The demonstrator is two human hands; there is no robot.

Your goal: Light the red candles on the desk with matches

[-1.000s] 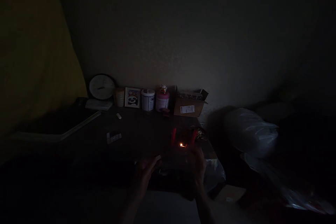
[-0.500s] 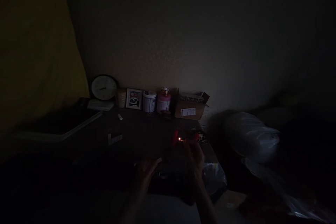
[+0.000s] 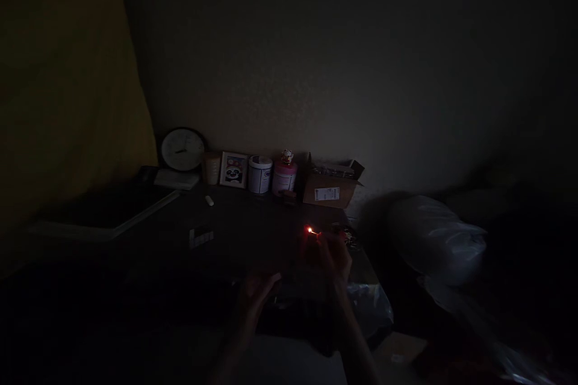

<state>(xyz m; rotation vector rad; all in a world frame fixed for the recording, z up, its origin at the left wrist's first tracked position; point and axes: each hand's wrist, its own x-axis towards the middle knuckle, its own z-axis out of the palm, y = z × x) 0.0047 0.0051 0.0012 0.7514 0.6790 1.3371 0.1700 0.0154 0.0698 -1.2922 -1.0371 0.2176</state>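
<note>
In the dark, my right hand [image 3: 335, 257] pinches a burning match [image 3: 315, 233] over the right part of the dark table [image 3: 253, 237]. Its glowing tip points left, away from the fingers. Just behind that hand, a heap of small pale sticks [image 3: 348, 237] lies partly hidden near the table's right edge. Lower and to the left, my left hand [image 3: 258, 292] is held by the front edge, thumb reaching right and fingers curled. Shadow hides whatever the left fingers may hold. A small pale-marked piece [image 3: 201, 237] lies flat, left of both hands.
Along the wall stand a round clock [image 3: 183, 149], a cup [image 3: 211, 168], a framed panda picture [image 3: 233, 170], a white tub [image 3: 260, 174], a pink-lidded tub [image 3: 284, 179] and an open cardboard box [image 3: 330, 187]. Plastic bags [image 3: 436, 234] lie to the right. A yellow curtain [image 3: 67, 84] hangs at left.
The match has risen slightly in view, its tip still glowing; the red glow around my right hand has shrunk. My left hand stays nearly in place. The whole view has shifted a little.
</note>
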